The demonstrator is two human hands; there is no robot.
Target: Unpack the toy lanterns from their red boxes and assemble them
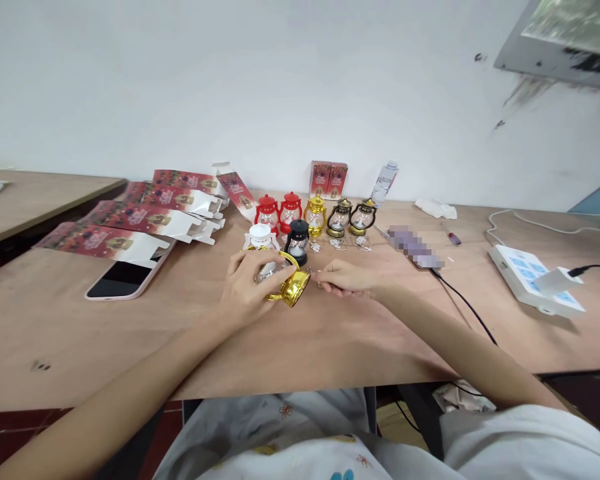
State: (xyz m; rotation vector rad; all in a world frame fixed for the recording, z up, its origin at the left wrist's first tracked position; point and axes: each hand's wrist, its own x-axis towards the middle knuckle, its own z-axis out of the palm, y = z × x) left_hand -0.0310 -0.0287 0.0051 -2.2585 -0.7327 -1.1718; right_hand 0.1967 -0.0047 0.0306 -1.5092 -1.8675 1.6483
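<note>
My left hand (244, 285) is wrapped round a gold lantern (295, 288), tilted on its side with its base towards the right. My right hand (345, 277) is closed in a pinch beside that base. A small thin piece shows at its fingertips, too small to name. Just behind my hands stand a white lantern (261, 235) and a black lantern (297, 241). Farther back is a row with two red lanterns (291, 212), another gold lantern (315, 217) and two dark bronze lanterns (339, 219). Small tags with thin wire (337, 245) lie in front of the row.
Flattened red boxes (125, 243) overlap a pink-edged phone (120, 279) on the left. Two upright red boxes (329, 180) and a clear bottle (384, 183) stand by the wall. A second phone (414, 248) with a cable and a white power strip (523, 273) lie right.
</note>
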